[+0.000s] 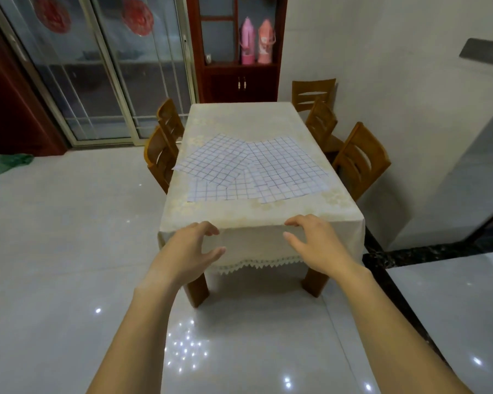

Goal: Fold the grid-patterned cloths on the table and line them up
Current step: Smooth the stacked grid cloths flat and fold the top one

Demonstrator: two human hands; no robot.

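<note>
The thin white cloths with a blue grid (251,169) look light and limp to us. We expect them to slip on the smooth covering and to sag rather than hold a crease by themselves. We would take each one by two neighbouring corners, starting with whichever lies on top.

They lie flat and unfolded on the near half of the table, overlapping at skewed angles. One spreads to the left, one to the right, and at least one more pokes out on the near side. We cannot tell the exact number.

Beneath them is the cream tablecloth with a lace trim (239,118), which covers the rectangular table.

The left hand (194,245) and the right hand (310,240) are at the near edge, short of the cloths. Both are wide, with fingers spread and loosely curved, and hold nothing. We cannot tell whether the fingertips touch the tablecloth.

Brown wooden chairs (359,160) stand along both long sides, on a glossy pale tiled floor (69,251).
</note>
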